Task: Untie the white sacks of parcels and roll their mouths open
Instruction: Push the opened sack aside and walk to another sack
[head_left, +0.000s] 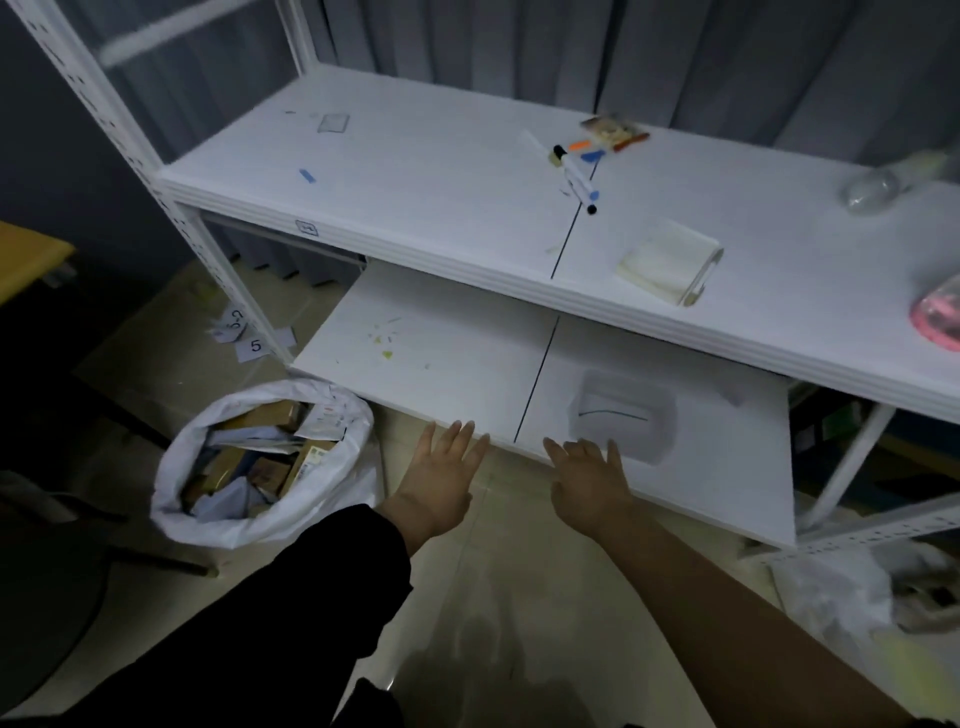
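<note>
L hand (441, 480) & R hand (589, 475): grips flat open, empty, by lower shelf (415, 358) front edge

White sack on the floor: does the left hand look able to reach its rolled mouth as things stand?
Likely yes. The left hand is open and holds nothing, the white sack stands just to its left, and only bare floor lies between them.

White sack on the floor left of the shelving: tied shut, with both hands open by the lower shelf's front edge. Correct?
Not tied: the head view shows the white sack with its mouth rolled open and parcels visible inside. The rest holds: it stands left of the shelving, and the left hand and right hand are open by the front edge of the lower shelf.
</note>
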